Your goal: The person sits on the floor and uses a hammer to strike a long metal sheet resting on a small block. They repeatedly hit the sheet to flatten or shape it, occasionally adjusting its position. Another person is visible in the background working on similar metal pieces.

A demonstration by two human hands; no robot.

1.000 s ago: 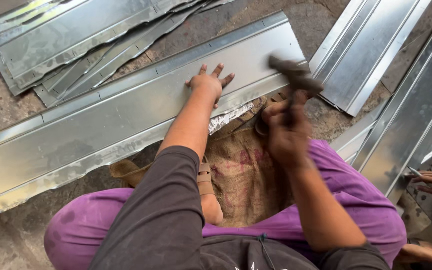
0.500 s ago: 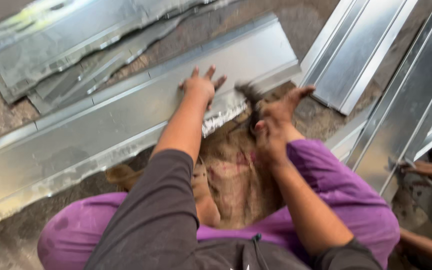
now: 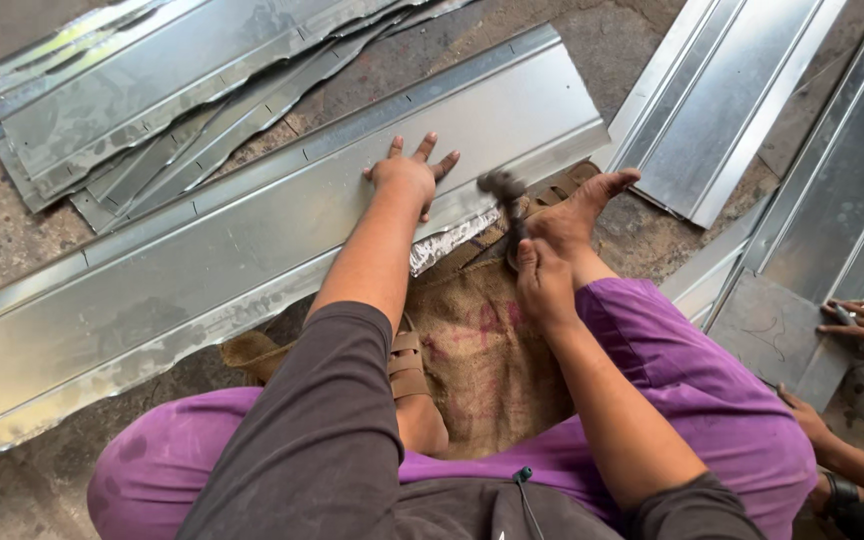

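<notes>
Left hand [image 3: 407, 175] spread flat on the metal sheet [image 3: 252, 240]; right hand [image 3: 544, 280] grips a hammer [image 3: 505, 200] at the partly flattened, crinkled edge.

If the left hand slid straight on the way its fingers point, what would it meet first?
The left hand lies flat on the long metal sheet; straight ahead it would probably cross that sheet's raised far edge, then bare floor.

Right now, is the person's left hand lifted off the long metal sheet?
No, the left hand lies flat, fingers spread, on the long metal sheet, while the right hand grips a hammer.
</notes>
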